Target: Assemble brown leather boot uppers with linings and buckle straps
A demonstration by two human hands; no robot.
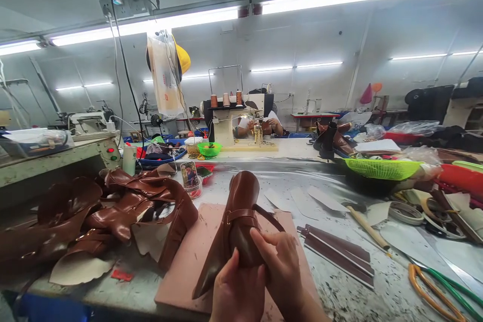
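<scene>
"Brown leather sits in both hands; how far along is that boot point(236, 239)?"

"Partway, I'd judge: its shaft is formed and a strap point(241, 217) crosses it, but one strip point(270, 217) arches loose to the right, and no sole shows. Other pieces lie in the pile point(128, 206), middle left; whether they're finished, I can't tell."

"Where is it exactly?"

"Lower centre, above the pink board point(177, 271), shaft end towards the top."

"And the hands?"

"Left hand point(238, 289), bottom centre, points upward, thumb clamped on the boot, other fingers partly hidden. Right hand point(281, 259) slants in from lower right, thumb and fingers gripping below the strap."
</scene>
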